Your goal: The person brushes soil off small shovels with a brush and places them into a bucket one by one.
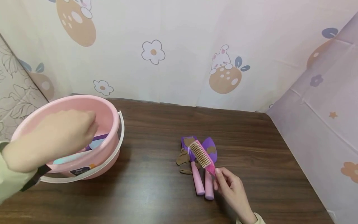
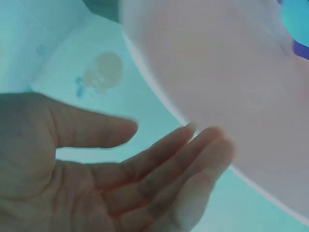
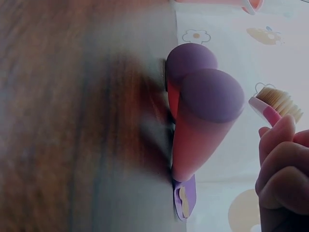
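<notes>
Right hand (image 1: 231, 188) has the pink brush (image 1: 200, 155)!

It's pinched at the handle end, long axis running forward-left, bristles above the purple-bladed tools (image 1: 210, 146), whose pink handles (image 1: 198, 180) point back toward the person. Left hand (image 1: 64, 132), well apart, holds nothing at the pink bucket (image 1: 115, 123).

One brush (image 1: 202, 156), one bucket (image 1: 107, 120), two pink-handled tools (image 1: 197, 179)

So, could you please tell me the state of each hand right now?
Left hand: open, holding nothing, at the bucket.
Right hand: closed, holding the brush.
</notes>
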Demonstrator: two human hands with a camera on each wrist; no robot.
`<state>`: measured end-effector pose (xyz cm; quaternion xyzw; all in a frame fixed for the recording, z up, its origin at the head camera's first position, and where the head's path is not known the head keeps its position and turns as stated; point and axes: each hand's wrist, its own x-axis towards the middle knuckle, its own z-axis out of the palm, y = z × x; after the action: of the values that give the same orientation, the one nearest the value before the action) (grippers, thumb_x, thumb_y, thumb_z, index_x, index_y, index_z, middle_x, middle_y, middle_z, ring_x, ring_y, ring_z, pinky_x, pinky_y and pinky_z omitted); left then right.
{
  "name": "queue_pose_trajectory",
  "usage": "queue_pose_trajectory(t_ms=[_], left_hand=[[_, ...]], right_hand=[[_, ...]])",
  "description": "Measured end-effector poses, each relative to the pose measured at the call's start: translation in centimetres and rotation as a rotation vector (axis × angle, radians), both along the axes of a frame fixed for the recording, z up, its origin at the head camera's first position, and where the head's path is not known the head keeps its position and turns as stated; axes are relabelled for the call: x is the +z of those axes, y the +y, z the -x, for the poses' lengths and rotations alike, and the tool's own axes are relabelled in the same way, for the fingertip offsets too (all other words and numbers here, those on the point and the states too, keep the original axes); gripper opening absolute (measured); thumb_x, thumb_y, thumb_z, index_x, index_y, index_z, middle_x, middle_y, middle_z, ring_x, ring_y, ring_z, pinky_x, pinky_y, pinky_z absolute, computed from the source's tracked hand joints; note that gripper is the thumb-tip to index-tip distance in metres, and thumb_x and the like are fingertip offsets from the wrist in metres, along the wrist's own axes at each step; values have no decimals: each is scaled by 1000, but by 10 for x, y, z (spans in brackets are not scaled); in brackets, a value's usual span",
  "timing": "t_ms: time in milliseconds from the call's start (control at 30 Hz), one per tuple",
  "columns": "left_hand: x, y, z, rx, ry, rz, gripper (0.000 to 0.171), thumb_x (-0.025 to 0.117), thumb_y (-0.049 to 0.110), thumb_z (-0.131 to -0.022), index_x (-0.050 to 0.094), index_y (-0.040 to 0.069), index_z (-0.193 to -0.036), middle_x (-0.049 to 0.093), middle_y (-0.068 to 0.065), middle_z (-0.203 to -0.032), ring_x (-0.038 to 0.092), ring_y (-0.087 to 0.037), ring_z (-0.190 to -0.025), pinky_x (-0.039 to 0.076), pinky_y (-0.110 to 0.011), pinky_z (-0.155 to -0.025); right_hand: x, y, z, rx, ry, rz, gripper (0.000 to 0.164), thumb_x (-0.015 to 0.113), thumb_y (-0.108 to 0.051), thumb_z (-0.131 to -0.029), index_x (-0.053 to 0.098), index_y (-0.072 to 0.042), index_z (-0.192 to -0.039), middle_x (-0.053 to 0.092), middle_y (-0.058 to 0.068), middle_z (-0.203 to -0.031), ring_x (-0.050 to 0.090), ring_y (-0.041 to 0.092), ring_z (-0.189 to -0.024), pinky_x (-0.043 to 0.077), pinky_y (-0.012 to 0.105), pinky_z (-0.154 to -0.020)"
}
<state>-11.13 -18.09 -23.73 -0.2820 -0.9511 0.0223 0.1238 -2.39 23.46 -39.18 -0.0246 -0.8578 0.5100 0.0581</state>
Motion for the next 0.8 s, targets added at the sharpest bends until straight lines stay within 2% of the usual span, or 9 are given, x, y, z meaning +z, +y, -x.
queue_pose_trajectory(t_ms=[67,100,167,233,333,500,633,800], left_hand=[[1,11,-11,21,40,-29,19,44,-1,-76,37,12,-64,29,3,-48,26,-13,-40,20,-27,-42],[2,19,-18,81,9,-77,18,43,1,-79,38,13,-66,30,3,-49,27,-14,-41,20,-27,-41],[4,31,-29,155,-36,-123,18,44,8,-85,39,13,-69,33,2,-53,31,-15,-43,23,-29,-41],[4,41,-38,175,-32,-186,21,44,16,-90,40,15,-70,35,3,-55,36,-15,-46,25,-31,-41],[0,53,-48,120,26,-231,22,50,22,-92,43,15,-72,37,6,-57,41,-15,-51,29,-32,-44],[-17,72,-59,2,38,-283,24,59,23,-89,43,17,-72,37,10,-60,39,-10,-54,33,-27,-50],[-36,91,-64,0,-83,-328,22,63,29,-89,49,19,-74,43,13,-62,45,-6,-55,35,-24,-48],[-59,116,-62,11,-241,-368,20,64,33,-89,56,18,-78,51,10,-64,52,-7,-57,37,-25,-48]], right_hand=[[1,1,0,-2,-9,-2,27,48,-20,-100,60,-4,-82,51,-1,-54,38,3,-41,34,24,-36],[1,1,0,-3,-10,-6,27,49,-20,-100,60,-4,-82,51,-1,-54,38,3,-41,34,24,-36],[1,1,0,-1,-5,-10,27,49,-20,-100,60,-4,-82,51,-1,-54,38,3,-41,34,25,-36],[1,0,0,-2,1,-10,26,49,-19,-100,60,-5,-81,51,-2,-54,39,3,-41,34,24,-36],[1,0,0,1,17,-8,25,49,-17,-100,60,-6,-81,51,-2,-54,39,2,-41,34,24,-37],[1,-1,0,6,55,-2,23,49,-15,-100,61,-7,-81,51,-1,-53,39,2,-41,34,23,-36],[2,-1,0,2,55,-5,24,49,-16,-100,61,-7,-80,51,-1,-53,39,2,-41,34,23,-36],[2,-1,0,2,29,-4,25,48,-17,-100,61,-6,-81,51,-2,-53,39,1,-42,35,24,-37]])
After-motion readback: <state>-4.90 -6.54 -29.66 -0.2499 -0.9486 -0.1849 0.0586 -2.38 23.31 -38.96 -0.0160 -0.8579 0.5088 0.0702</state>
